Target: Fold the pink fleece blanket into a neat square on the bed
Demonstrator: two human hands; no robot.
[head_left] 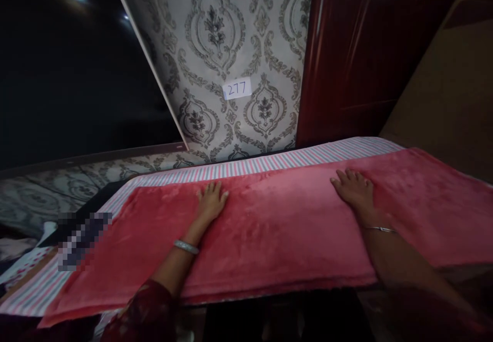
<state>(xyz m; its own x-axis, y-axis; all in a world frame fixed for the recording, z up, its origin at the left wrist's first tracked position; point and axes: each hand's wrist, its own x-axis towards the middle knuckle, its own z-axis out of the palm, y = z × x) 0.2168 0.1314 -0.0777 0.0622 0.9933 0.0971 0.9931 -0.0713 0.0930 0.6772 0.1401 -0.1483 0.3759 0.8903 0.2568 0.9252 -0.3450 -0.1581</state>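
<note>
A plush, pinkish-red blanket (277,219) lies spread and folded in layers across the surface before me. Flat on its left part rests my left hand (211,199), fingers spread and holding nothing. My right hand (355,190) presses on the blanket further right, also with its fingers apart and nothing in them. Under the blanket, a striped cloth (246,167) in white, pink and grey shows along the back and left edges. Each wrist wears a bracelet.
A dark television screen (77,75) hangs at the left. Behind is patterned wallpaper (215,29) with a paper label (237,89) reading 277. A dark red wooden panel (346,59) and a large brown board or box (447,85) stand at the right. Cloth items (23,265) lie far left.
</note>
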